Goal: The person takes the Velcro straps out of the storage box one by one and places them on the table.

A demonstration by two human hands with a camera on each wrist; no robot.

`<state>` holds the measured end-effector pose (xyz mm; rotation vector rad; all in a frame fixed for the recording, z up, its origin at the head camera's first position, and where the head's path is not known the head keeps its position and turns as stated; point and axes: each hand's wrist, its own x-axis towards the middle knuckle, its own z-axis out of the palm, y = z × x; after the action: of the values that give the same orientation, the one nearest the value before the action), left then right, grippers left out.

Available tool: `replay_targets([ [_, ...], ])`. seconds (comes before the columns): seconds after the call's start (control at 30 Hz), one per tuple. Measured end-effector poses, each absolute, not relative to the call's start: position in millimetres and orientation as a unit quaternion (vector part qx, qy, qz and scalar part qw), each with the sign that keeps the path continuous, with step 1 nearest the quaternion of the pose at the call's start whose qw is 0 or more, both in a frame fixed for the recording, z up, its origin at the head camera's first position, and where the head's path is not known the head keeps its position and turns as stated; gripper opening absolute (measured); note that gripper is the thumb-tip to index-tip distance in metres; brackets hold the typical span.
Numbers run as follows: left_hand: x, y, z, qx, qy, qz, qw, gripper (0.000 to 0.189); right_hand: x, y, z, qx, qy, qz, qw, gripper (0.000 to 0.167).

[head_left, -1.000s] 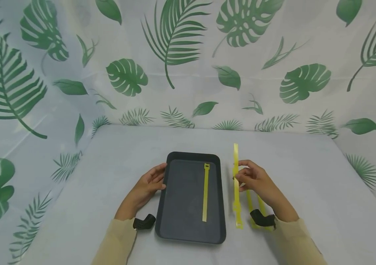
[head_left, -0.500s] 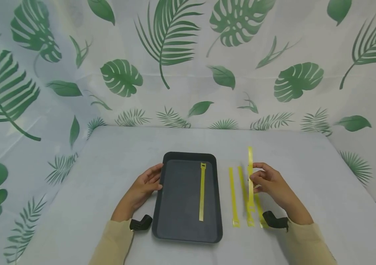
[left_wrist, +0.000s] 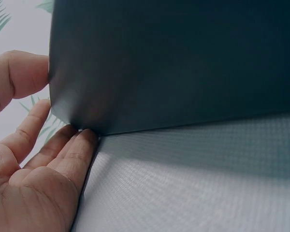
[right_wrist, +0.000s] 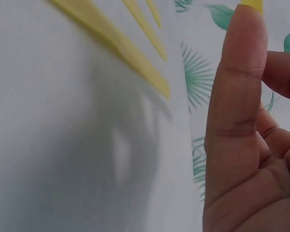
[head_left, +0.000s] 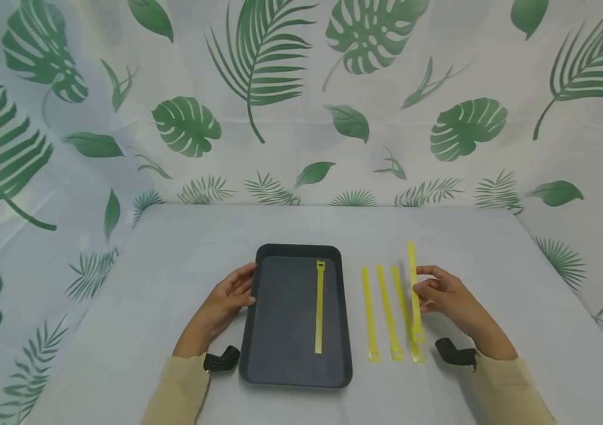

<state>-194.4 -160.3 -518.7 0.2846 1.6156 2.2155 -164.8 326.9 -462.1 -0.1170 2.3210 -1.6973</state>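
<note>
My right hand point(head_left: 447, 295) pinches a yellow slotted cable strap point(head_left: 412, 260) between thumb and fingers. This strap stands lengthwise, its lower end overlapping the rightmost of three similar straps point(head_left: 387, 310) on the table. Only a yellow tip point(right_wrist: 252, 5) of it shows past a finger in the right wrist view. My left hand point(head_left: 227, 301) rests at the left side of a dark grey tray point(head_left: 285, 330). In the left wrist view, its fingertips point(left_wrist: 87, 137) touch the tray's lower corner, and the thumb lies against the wall. Another yellow strap point(head_left: 320, 307) lies inside the tray.
The white tabletop point(head_left: 200, 236) runs back to a white curtain point(head_left: 280, 147) with green leaf prints, which also hangs at both sides. A black device point(head_left: 222, 359) sits on the left wrist, and a matching one point(head_left: 455, 352) on the right.
My right hand has moved right with the strap, past the ones on the table, so all three now show. The left hand stays at the tray. The head view has turned slightly.
</note>
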Motion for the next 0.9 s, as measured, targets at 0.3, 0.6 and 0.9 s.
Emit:
replay_targets([
  [0.3,-193.7,-161.0,-518.5,0.096,0.577,0.789,0.190,0.088,-162.9,341.9,-466.7,-0.003,0.804,-0.565,0.184,0.056],
  [0.6,-194.0,-162.1,-519.9,0.098,0.578,0.788,0.189,0.086,-160.7,346.9,-472.5,0.030,0.811,-0.545,0.210,0.055],
  [0.9,-194.1,-160.8,-519.4,0.096,0.576,0.789,0.191,0.087,-158.5,337.8,-470.5,0.056,0.841,-0.503,0.190,0.053],
])
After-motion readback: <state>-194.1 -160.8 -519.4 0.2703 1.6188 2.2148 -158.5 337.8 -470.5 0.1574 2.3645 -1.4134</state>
